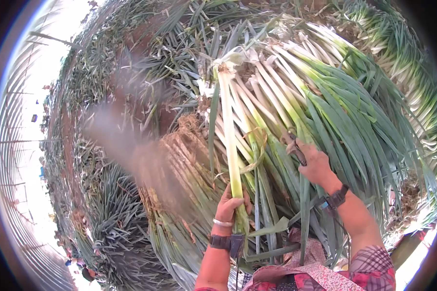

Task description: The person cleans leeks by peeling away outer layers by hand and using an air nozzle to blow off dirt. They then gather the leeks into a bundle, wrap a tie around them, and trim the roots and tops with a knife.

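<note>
While left hand (232,206) clenches one leek (229,145) low on its pale stalk, held upright against the leek pile (325,97), right hand (317,165) is closed on a dark tool (296,149), mostly hidden in the fist, type unclear. A blurred smear (126,145) masks the ground left of it; wrist strap (336,198) too small to read.

The leek (229,140) in my left hand (230,202) runs white to pale yellow-green. Above my right hand (315,164) the heap of leeks (325,92) goes white into deep green. Black bands (336,199) sit on both wrists, a silver bangle (223,223) on the left. My sleeve (374,269) is red plaid, my apron (320,277) pink-flowered.
</note>
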The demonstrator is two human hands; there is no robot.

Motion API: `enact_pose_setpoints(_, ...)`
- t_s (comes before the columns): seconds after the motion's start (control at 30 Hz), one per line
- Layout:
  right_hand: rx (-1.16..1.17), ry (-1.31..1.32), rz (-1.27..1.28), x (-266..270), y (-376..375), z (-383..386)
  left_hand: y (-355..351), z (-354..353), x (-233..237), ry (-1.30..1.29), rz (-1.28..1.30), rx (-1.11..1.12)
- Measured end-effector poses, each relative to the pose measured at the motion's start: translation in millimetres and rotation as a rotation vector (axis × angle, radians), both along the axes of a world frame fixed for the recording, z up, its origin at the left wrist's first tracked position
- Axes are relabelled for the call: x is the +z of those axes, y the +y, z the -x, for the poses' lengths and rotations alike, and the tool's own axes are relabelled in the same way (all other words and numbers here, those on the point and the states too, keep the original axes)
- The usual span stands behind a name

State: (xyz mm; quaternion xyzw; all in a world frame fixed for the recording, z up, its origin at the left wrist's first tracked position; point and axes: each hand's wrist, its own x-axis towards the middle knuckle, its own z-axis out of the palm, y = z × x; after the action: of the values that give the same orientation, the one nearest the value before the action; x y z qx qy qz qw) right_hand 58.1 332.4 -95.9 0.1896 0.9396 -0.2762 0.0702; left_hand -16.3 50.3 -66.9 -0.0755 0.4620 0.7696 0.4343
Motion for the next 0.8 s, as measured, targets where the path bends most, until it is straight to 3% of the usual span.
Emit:
enact_pose_setpoints(0.13,0.121,-0.009,0.079,13,-35,-28,-45,-20,33,0.028,0.048,0.119)
enact_pose_setpoints(0.2,0.203,-0.146,0.108,18,-49,-45,-83,-34,51,0.135,0.236,0.26)
enact_pose_setpoints(0.23,0.225,-0.135,0.1,13,-55,-56,-116,-45,54,0.136,0.437,0.311)
enact_pose_setpoints(0.33,0.239,-0.128,0.133,14,-61,-72,-189,-63,76,0.051,0.669,0.653)
enact_pose_setpoints(0.4,0.213,-0.125,0.163,19,-60,-74,-254,-68,70,0.292,0.794,0.785)
enact_pose_setpoints(0.47,0.188,-0.119,0.191,22,-59,-79,-312,-55,66,0.227,1.015,0.934)
enact_pose_setpoints(0.53,0.196,-0.027,0.235,25,-57,-86,-360,-12,66,0.173,1.214,0.837)
enact_pose_setpoints(0.57,0.191,-0.036,0.25,26,-57,-92,-371,20,77,0.186,1.396,0.571)
enact_pose_setpoints(0.6,0.195,-0.024,0.262,26,-58,-96,-411,61,65,0.23,1.307,0.471)
enact_pose_setpoints(0.67,0.204,-0.031,0.287,27,-60,-105,-365,204,96,0.598,1.515,0.201)
enact_pose_setpoints(0.8,0.238,-0.04,0.302,30,-65,-113,-112,432,204,1.247,1.418,-0.116)
